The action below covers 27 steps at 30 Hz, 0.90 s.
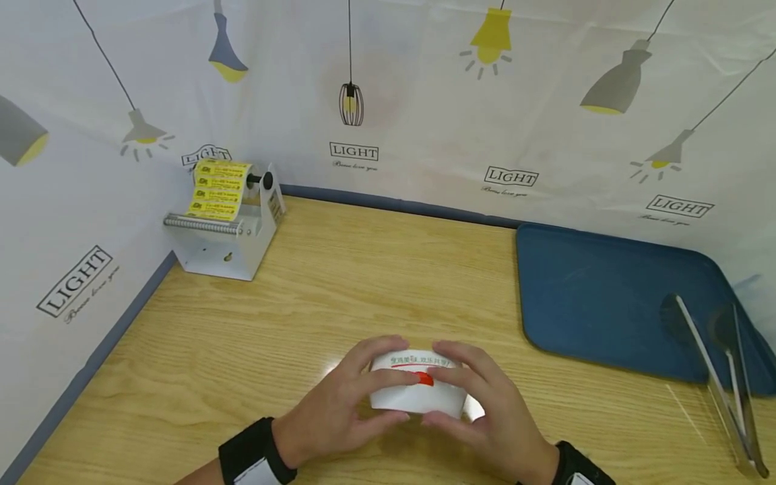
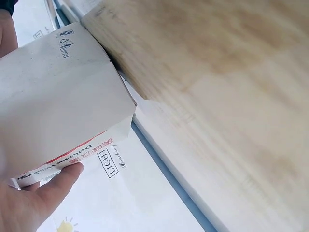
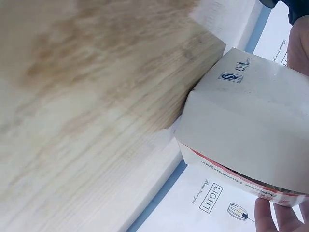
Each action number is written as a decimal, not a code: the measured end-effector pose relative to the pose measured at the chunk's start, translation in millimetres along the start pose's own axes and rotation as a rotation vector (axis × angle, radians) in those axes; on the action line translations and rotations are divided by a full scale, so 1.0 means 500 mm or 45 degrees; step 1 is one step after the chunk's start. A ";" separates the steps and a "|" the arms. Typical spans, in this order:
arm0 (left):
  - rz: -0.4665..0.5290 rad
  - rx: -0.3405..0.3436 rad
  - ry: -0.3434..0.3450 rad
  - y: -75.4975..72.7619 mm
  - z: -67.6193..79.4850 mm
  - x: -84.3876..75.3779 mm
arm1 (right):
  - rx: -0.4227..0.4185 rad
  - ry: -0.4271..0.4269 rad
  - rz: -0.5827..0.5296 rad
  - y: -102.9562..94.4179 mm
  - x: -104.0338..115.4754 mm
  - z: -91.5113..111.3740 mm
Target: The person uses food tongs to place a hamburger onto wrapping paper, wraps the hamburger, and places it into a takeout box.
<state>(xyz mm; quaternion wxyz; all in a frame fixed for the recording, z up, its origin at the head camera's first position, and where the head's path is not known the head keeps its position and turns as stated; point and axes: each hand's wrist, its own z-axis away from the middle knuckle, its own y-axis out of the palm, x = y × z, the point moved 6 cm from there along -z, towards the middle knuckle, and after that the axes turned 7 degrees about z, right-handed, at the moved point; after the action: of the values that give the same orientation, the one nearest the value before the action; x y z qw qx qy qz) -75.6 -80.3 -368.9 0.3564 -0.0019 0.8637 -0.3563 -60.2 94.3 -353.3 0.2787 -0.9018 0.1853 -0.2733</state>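
Note:
A white paper hamburger box (image 1: 418,402) with red and dark printing is held between both hands near the front middle of the wooden table. My left hand (image 1: 339,401) grips its left side, fingers over the top and thumb low on the near side. On the opposite side my right hand (image 1: 497,404) holds it the same way. The left wrist view shows the box (image 2: 63,101) closed, with "Delicious Hamburger" along one side. In the right wrist view, fingertips (image 3: 264,217) press against the printed side of the box (image 3: 246,116).
A metal label dispenser (image 1: 224,249) with a roll of yellow stickers (image 1: 218,188) stands at the back left. To the right lies a blue tray (image 1: 594,289), with metal tongs (image 1: 721,384) resting across its near edge. Lamp-patterned sheeting (image 1: 418,101) borders the table's back and left.

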 end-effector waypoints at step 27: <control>-0.024 -0.065 0.040 0.002 -0.002 -0.006 | 0.139 0.233 -0.079 0.009 -0.008 0.003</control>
<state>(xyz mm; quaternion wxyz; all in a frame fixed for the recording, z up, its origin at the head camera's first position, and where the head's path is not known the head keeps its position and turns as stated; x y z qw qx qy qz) -73.9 -78.3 -367.1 0.3392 -0.0135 0.8780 -0.3375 -63.2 93.2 -358.8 0.3007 -0.8618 0.1669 -0.3728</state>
